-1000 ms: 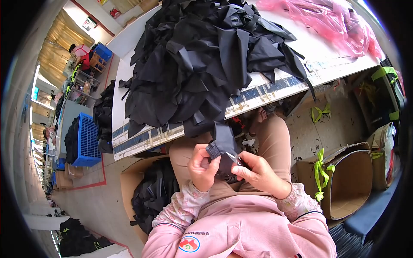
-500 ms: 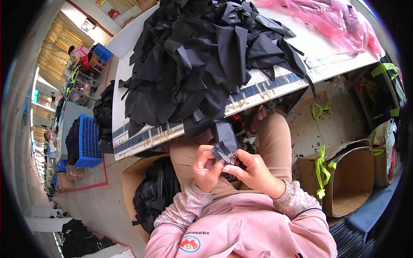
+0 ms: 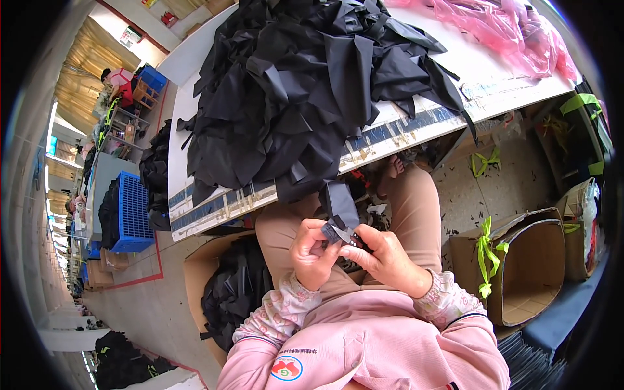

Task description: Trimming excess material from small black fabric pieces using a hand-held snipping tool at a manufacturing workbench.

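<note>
Above my lap, my left hand [image 3: 311, 255] is closed, its fingers pinching the end of a black fabric piece [image 3: 340, 203]. My right hand [image 3: 388, 261] is closed around small thread snips [image 3: 349, 238] with silver blades and a dark handle. The blades lie against the fabric at my left fingertips; their exact position there is partly hidden. The piece hangs between my hands and the table's near edge, beneath a large heap of black fabric pieces [image 3: 292, 97].
The heap covers much of the white table [image 3: 500, 97], beside a pink plastic bag [image 3: 507, 32]. An open cardboard box [image 3: 533, 273] with yellow-green ties stands right; another box with black fabric [image 3: 237, 292] sits left. A blue crate [image 3: 134, 214] and a person [image 3: 120, 81] are farther left.
The snips' blades have shifted slightly at the fabric's end, and less of them shows. Both hands stay in nearly the same place.
</note>
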`<state>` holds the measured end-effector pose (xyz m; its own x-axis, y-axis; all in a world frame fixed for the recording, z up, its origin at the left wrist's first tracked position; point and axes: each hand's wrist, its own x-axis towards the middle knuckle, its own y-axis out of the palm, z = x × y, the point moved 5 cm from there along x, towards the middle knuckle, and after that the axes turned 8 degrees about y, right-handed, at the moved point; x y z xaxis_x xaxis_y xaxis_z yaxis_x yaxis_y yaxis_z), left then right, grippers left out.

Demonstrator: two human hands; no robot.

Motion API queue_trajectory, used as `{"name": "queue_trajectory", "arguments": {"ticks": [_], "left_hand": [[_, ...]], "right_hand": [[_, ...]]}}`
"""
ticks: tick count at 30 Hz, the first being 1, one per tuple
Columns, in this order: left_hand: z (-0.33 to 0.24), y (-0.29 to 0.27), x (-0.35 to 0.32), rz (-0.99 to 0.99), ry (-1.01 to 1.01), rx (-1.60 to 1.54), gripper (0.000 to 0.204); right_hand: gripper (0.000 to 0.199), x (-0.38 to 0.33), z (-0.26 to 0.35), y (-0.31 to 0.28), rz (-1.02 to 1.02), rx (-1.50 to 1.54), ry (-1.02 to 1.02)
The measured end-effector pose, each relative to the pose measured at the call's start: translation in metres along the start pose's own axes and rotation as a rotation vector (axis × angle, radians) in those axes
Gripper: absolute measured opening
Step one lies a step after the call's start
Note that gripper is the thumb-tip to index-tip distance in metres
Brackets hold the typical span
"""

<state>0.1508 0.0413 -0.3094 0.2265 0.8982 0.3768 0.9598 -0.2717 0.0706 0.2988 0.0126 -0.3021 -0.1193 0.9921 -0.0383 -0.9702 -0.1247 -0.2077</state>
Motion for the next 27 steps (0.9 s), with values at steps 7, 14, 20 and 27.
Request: {"name": "queue_trajectory", "arguments": {"ticks": [7, 14, 20, 27], "left_hand": [[0.002, 0.0, -0.002, -0.01, -0.011, -0.019, 0.012], [-0.001, -0.001, -0.003, -0.001, 0.011, 0.028, 0.012], [-0.002, -0.001, -0.004, 0.011, 0.036, 0.059, 0.014], [-0.004, -0.002, -0.003, 0.039, 0.034, 0.086, 0.015]], "right_hand": [[0.03, -0.002, 0.008, 0.001, -0.046, 0.021, -0.026], [0.029, -0.002, 0.01, 0.0, -0.061, -0.016, -0.051], [0.026, -0.003, 0.006, -0.001, -0.062, -0.027, -0.06], [0.026, -0.004, 0.008, -0.003, -0.06, -0.041, -0.068]]}}
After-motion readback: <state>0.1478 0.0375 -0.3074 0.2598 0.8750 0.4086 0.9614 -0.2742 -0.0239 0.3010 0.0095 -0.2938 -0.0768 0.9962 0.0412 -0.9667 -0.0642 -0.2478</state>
